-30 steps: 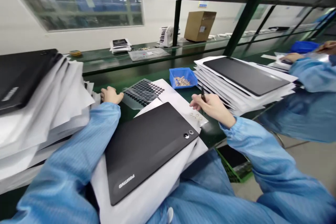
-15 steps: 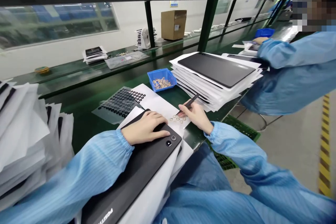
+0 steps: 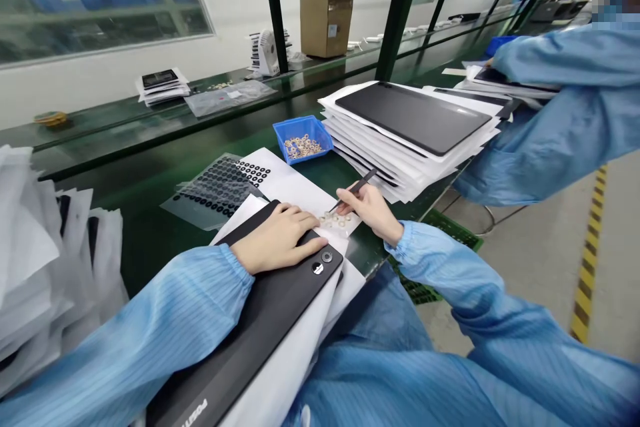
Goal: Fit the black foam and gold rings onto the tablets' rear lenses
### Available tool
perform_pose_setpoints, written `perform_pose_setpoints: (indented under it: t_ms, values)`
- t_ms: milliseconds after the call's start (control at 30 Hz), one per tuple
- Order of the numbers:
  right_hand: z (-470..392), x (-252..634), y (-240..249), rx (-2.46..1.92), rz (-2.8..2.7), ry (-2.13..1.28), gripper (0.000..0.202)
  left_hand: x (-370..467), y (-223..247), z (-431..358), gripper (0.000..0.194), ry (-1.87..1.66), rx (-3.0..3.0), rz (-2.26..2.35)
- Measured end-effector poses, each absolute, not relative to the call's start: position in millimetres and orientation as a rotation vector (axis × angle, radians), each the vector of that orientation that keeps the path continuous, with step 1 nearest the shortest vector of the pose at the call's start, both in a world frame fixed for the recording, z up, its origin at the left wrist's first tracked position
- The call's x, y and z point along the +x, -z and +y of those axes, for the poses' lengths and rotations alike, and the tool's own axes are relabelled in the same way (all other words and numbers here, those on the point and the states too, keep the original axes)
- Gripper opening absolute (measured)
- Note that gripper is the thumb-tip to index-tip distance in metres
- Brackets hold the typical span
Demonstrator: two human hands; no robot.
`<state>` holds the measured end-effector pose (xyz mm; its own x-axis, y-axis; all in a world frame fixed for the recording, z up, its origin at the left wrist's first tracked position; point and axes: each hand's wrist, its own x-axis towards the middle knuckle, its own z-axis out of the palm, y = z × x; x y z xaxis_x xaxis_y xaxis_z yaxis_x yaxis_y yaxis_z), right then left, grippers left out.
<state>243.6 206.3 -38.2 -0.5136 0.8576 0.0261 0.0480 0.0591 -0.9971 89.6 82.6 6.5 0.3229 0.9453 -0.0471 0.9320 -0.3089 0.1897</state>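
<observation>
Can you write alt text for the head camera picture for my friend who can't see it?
A left hand rests on a black panel while the right hand holds black tweezers at small pale rings. Beyond them sit a blue tray of rings and a stack of white sheets.

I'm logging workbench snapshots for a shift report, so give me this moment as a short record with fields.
Left hand: resting on a black tablet, near its camera rings
Right hand: holding dark tweezers, tips at small pale rings
Beyond the hands: blue tray holding more pale rings; clear sheet with black rings
Right side: tall paper stack, another tablet on top
Far right: another person's blue sleeve
</observation>
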Motion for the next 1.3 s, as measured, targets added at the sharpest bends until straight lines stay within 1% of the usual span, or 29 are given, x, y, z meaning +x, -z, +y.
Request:
perform_pose_setpoints:
  t_ms: [100,300,400,567,733,900,1300]
  values:
    - [189,252,31,-0.796,-1.499,-1.658,0.053,89,-4,83,0.039,-0.133,2.415,1.732]
    - [132,270,31,-0.617,-1.304,-1.788,0.039,90,-4,56,0.039,-0.343,2.403,1.714]
    - [120,267,39,-0.600,-1.268,-1.778,0.036,89,-13,32,0.038,-0.359,2.316,1.707]
    - [118,258,48,-0.591,-1.198,-1.775,0.033,88,-25,13,0.037,-0.318,2.364,1.646]
    - [119,258,52,-0.582,-1.162,-1.836,0.033,89,-24,14,0.043,-0.300,2.443,1.612]
    - [120,260,53,-0.557,-1.168,-1.853,0.027,90,-23,14,0.047,-0.259,2.482,1.622]
    - [119,258,51,-0.565,-1.156,-1.854,0.026,90,-25,15,0.050,-0.262,2.378,1.631]
